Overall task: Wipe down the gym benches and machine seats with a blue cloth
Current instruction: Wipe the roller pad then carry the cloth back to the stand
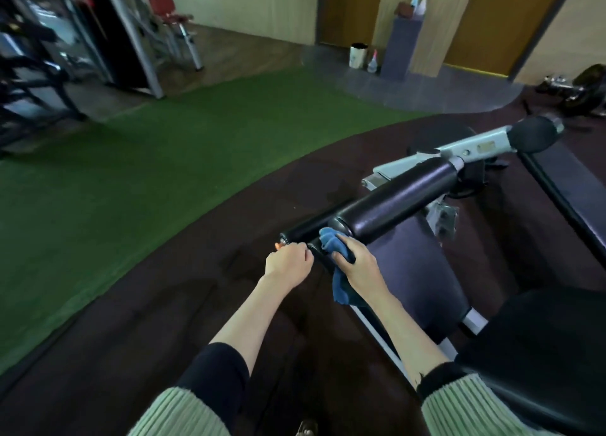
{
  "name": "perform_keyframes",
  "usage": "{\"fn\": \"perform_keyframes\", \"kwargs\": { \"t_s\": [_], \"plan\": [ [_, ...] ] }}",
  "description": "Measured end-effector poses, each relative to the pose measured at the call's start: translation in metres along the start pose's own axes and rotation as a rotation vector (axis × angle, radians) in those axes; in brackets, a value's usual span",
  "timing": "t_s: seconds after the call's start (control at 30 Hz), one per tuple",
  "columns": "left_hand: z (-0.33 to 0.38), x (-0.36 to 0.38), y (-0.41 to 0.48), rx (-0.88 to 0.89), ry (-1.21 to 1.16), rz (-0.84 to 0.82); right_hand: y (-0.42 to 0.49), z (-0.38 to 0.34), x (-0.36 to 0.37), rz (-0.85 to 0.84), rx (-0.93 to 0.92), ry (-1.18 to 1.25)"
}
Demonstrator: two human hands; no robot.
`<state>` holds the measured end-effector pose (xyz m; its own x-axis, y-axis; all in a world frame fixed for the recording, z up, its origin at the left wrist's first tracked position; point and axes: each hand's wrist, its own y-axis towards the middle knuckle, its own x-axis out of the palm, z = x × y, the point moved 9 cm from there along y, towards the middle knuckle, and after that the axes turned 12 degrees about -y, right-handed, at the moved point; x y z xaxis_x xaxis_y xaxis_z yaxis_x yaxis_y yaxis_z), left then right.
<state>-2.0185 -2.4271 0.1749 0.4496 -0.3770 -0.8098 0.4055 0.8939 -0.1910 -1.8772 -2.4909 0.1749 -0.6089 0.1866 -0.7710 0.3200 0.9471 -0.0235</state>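
Fingers (341, 259) of the right hand (359, 266) grip the blue cloth (329, 240) at the roller pad (393, 201) end; left hand (288, 262) curled, hold unclear.

green turf (137, 160), dark rubber flooring (164, 321)

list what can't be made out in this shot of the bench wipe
Head view:
What the left hand pinches, if anything: its curled fingers hide it; the orange bit beside it is too small to name.
What the blue cloth wipes: covered by the cloth and the right hand.
The machines at upper left: blurred, cut off by the edge.
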Motion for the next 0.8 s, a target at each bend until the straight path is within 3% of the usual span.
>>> {"fn": "perform_keyframes", "kwargs": {
  "t_s": [0.37,0.8],
  "plan": [
    [-0.071,-0.063,0.005,-0.117,-0.047,0.126,0.041,-0.075,0.047,-0.109,-0.112,0.073],
    [-0.162,-0.153,0.106,-0.074,-0.016,0.075,0.149,-0.165,0.108,-0.063,-0.056,0.041]
  ]
}}
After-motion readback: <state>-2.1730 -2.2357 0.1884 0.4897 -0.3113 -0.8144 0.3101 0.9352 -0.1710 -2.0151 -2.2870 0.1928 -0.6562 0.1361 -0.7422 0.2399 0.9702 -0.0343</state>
